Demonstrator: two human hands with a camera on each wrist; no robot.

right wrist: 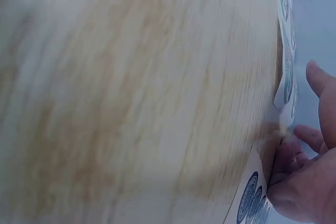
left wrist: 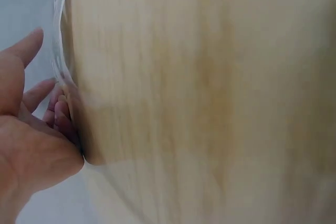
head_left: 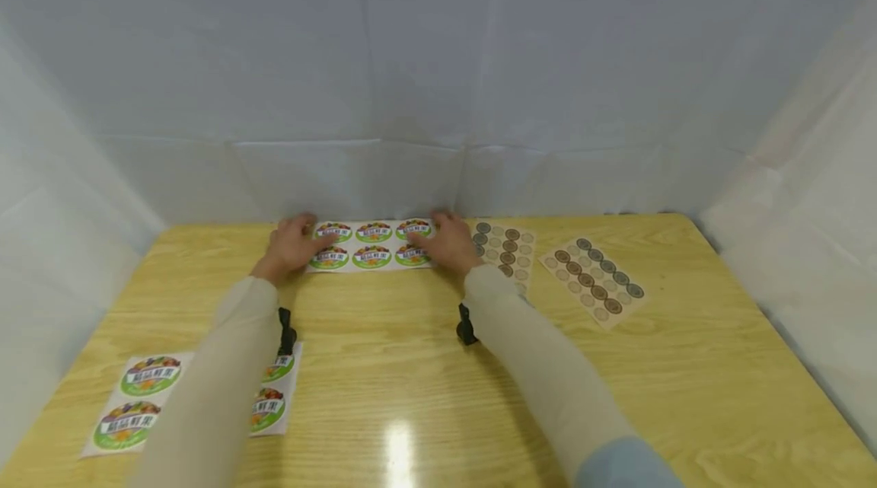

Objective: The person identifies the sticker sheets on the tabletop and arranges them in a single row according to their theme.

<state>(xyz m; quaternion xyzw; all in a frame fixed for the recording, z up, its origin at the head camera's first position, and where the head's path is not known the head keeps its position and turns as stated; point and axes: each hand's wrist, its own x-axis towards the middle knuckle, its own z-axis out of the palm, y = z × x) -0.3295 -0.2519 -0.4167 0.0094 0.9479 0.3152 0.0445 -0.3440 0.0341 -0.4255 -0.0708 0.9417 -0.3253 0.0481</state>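
A white sheet of round fruit stickers (head_left: 373, 247), with green, white and red print, lies along the table's back edge in the head view. My left hand (head_left: 291, 247) grips its left end, the thumb over the front and the fingers at the edge. At the other end my right hand (head_left: 448, 246) holds the sheet the same way. In the left wrist view, the left hand (left wrist: 31, 135) has its fingers at the sheet's clear-looking edge. The right wrist view shows the right hand (right wrist: 310, 166) with fingertips at the corner of the sticker sheet (right wrist: 286, 72).
Right of the right hand lie two tan sheets of small round stickers, one partly under the forearm (head_left: 508, 244) and one slanted (head_left: 594, 280). More large fruit-sticker sheets (head_left: 137, 397) lie front left, partly behind the left sleeve. A pale cloth wall (head_left: 411, 92) borders the wooden table (head_left: 384, 351).
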